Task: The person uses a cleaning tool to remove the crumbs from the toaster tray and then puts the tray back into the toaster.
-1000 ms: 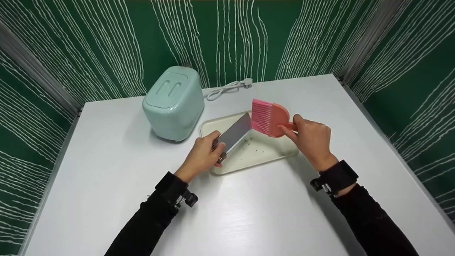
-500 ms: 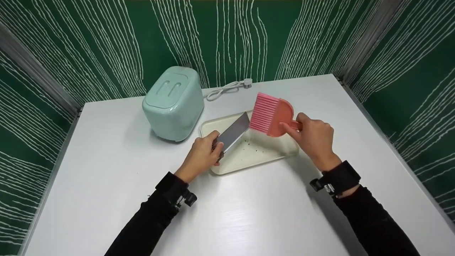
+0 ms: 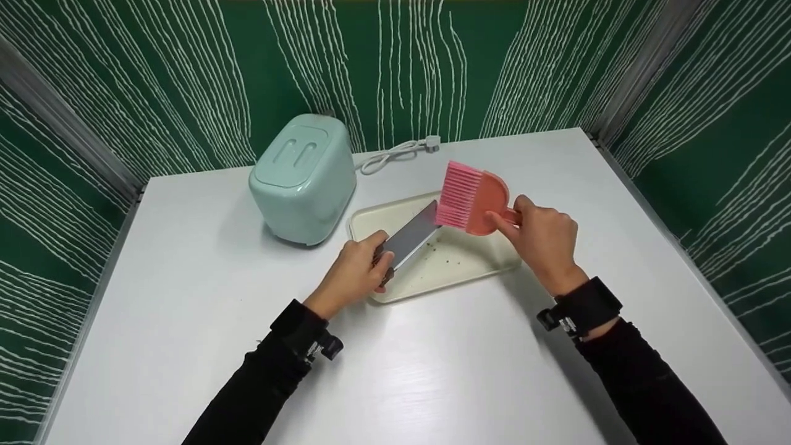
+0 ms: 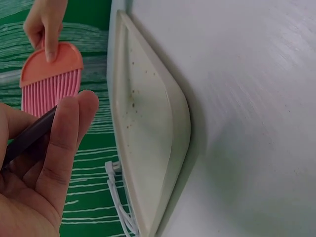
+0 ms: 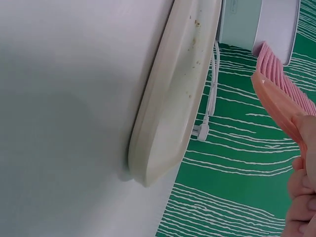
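My left hand (image 3: 355,266) grips one end of a flat grey metal crumb tray (image 3: 411,235), thumb on top, and holds it tilted over a shallow cream tray (image 3: 473,256). With my right hand (image 3: 547,241) I hold a hand brush (image 3: 489,207) by its short handle, thumb pressed on its orange body. Its pink bristles (image 3: 458,194) point left, right at the far end of the crumb tray. Dark and brown crumbs (image 4: 133,104) lie scattered in the cream tray. In the right wrist view the bristles overlap the edge of the crumb tray (image 5: 280,29).
A mint-green toaster (image 3: 303,179) stands behind and left of the cream tray. Its white cord and plug (image 3: 431,143) lie at the back of the white table (image 3: 395,371). Green walls with white streaks (image 3: 426,68) close in the back and sides.
The brush has lifted slightly and turned, drawn back to the right, then shifted a little left again. The crumb tray has moved slightly right over the cream tray.
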A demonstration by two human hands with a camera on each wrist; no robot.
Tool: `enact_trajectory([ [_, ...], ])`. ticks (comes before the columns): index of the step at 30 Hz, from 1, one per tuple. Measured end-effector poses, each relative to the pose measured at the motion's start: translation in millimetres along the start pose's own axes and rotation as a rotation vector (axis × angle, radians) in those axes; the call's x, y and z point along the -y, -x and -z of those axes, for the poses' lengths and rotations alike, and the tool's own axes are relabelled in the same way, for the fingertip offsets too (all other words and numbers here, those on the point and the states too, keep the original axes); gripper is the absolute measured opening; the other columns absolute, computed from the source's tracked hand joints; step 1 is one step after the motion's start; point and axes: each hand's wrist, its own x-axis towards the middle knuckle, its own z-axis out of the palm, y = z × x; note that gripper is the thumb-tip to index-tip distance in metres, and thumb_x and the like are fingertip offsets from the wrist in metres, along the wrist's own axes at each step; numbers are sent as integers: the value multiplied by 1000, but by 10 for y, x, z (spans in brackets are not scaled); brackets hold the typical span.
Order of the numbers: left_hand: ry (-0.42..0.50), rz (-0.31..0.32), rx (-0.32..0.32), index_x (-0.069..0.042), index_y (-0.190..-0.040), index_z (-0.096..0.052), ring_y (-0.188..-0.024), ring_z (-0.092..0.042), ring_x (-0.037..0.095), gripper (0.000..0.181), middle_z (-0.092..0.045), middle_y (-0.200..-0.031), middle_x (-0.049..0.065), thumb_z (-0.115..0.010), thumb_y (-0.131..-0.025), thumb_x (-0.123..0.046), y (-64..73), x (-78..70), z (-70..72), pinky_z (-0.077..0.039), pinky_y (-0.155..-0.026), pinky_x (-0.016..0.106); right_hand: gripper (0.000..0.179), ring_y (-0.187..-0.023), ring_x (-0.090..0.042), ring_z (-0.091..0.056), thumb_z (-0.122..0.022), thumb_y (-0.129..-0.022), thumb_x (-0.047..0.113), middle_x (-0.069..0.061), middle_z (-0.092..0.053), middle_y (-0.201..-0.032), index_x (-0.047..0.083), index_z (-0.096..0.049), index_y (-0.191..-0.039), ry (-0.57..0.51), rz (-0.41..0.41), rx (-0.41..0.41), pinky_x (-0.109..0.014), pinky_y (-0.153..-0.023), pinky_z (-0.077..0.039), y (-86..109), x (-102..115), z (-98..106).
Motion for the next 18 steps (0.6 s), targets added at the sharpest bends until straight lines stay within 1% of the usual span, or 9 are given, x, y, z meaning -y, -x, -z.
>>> enact_trajectory([
  [3, -17, -12, -2, -5, -111, -61, -58, -75, 17, 7, -75, -81, 11, -56, -109, -10, 2, 10, -3, -61, -50, 22, 54, -43, -33, -54, -83, -92, 51, -13, -59, -54, 5, -59, -78, 24, -3, 3, -29, -46, -22, 15, -46, -19],
  [6, -49, -17, -17, -5, -111, -61, -57, -75, 17, 7, -75, -80, 10, -57, -109, -10, 5, 13, -6, -60, -50, 22, 53, -43, -37, -56, -83, -92, 49, -15, -62, -56, 5, -59, -78, 33, -15, 10, -31, -44, -24, 29, -92, -22],
  [9, -89, -14, -42, -6, -110, -61, -56, -75, 16, 6, -75, -79, 9, -58, -109, -12, 4, 18, -4, -59, -50, 22, 53, -44, -38, -56, -84, -92, 48, -14, -58, -54, 5, -57, -76, 34, -38, 8, -34, -42, -27, 37, -111, 4],
  [12, -111, 0, -65, -6, -108, -61, -56, -75, 16, 6, -75, -79, 9, -59, -108, -12, 2, 28, -3, -59, -51, 23, 55, -43, -36, -52, -84, -91, 49, -12, -53, -52, 6, -54, -74, 23, -54, 5, -35, -43, -28, 37, -91, 43],
  [15, -123, 11, -82, -6, -108, -61, -57, -75, 17, 6, -74, -78, 9, -60, -108, -11, -7, 34, -8, -59, -51, 23, 57, -42, -31, -48, -83, -91, 50, -9, -48, -51, 7, -51, -72, 5, -57, 18, -32, -44, -24, 39, -47, 82],
  [18, -120, 23, -87, -6, -108, -61, -57, -76, 18, 6, -74, -79, 10, -59, -108, -12, -15, 34, -14, -60, -51, 23, 58, -43, -27, -44, -83, -92, 50, -6, -45, -51, 7, -50, -71, -35, -55, 44, -30, -46, -22, 41, 21, 100],
])
